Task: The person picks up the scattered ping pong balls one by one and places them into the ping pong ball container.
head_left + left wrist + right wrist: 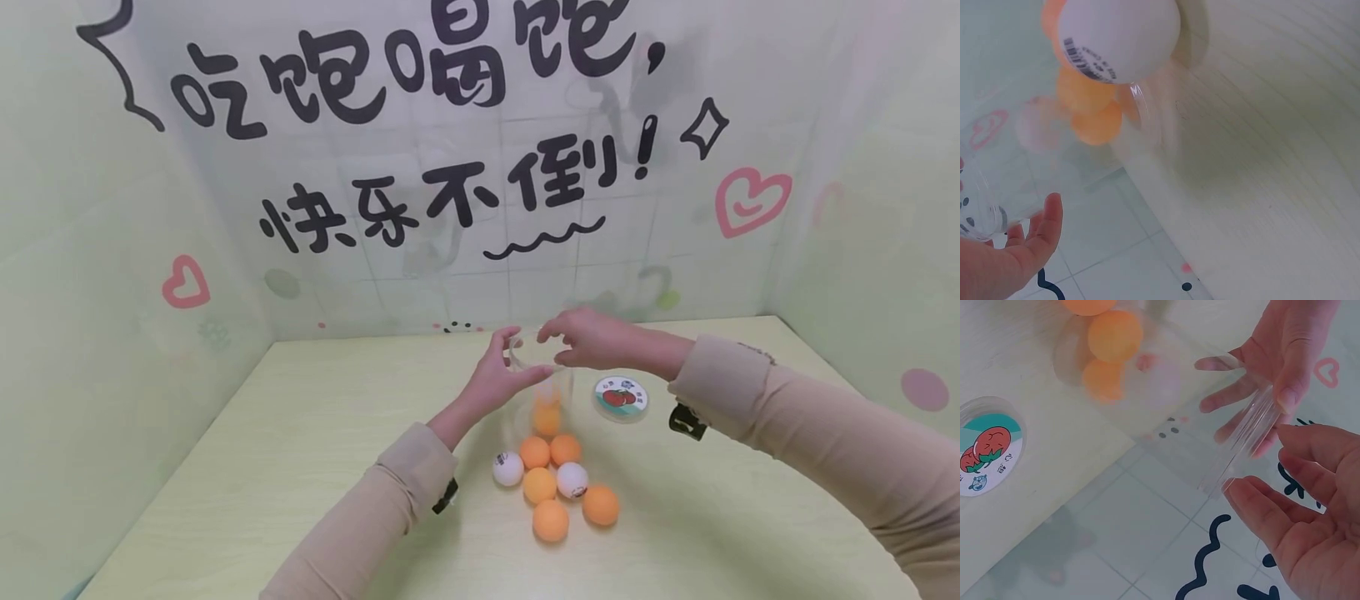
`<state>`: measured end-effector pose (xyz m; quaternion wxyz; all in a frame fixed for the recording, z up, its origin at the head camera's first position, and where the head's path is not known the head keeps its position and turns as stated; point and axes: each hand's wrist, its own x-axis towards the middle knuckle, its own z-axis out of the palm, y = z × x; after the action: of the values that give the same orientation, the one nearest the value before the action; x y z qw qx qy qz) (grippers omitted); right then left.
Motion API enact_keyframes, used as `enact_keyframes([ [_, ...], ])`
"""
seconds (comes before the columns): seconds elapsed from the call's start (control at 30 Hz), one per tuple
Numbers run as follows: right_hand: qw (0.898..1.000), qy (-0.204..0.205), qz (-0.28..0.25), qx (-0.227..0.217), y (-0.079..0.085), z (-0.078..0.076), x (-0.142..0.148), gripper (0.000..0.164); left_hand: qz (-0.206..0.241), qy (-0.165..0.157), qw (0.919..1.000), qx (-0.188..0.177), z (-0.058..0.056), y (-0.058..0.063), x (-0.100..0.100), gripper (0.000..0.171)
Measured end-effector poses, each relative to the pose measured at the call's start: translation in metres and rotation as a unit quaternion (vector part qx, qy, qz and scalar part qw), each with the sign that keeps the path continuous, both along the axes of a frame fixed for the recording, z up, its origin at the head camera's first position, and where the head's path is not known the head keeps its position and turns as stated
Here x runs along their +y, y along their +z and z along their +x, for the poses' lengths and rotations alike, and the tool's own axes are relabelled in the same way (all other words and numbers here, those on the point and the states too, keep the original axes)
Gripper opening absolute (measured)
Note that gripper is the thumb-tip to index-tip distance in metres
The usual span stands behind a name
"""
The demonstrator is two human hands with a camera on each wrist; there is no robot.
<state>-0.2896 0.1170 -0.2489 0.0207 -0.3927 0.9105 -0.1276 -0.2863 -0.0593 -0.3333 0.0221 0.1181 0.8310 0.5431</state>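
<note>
A tall clear plastic jar (567, 390) stands on the table, with orange ping-pong balls (547, 419) at its bottom. Inside it, above the orange ones, a blurred whitish ball (1165, 386) shows through the wall. My left hand (497, 377) holds the jar near its rim (1249, 439), thumb and fingers curved around it. At the mouth, my right hand (600, 338) has its fingers loosely bent with a gap to the thumb and nothing between them. Its fingertips (1238, 487) are close to the rim; whether they touch it I cannot tell.
In front of the jar lie several orange balls (551, 520) and two white balls, one left (507, 468) and one right (572, 480). A round lid with a strawberry picture (620, 397) lies right of the jar. Behind the table rises a wall (420, 283) with black lettering.
</note>
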Motion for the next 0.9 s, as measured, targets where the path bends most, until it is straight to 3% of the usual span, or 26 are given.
enact_keyframes([
  [0.4, 0.999, -0.005, -0.046, 0.011, -0.003, 0.005, 0.014, 0.026, -0.002, 0.0, 1.0, -0.001, 0.0, -0.002, 0.0, 0.081],
  [0.67, 0.997, -0.02, -0.063, 0.032, -0.011, 0.018, 0.031, 0.025, 0.002, 0.003, 1.0, 0.0, 0.001, -0.003, 0.0, 0.08],
  [0.9, 0.995, -0.051, -0.086, -0.027, -0.027, 0.037, 0.042, 0.028, 0.001, 0.004, 1.0, -0.001, 0.002, -0.004, -0.001, 0.08],
])
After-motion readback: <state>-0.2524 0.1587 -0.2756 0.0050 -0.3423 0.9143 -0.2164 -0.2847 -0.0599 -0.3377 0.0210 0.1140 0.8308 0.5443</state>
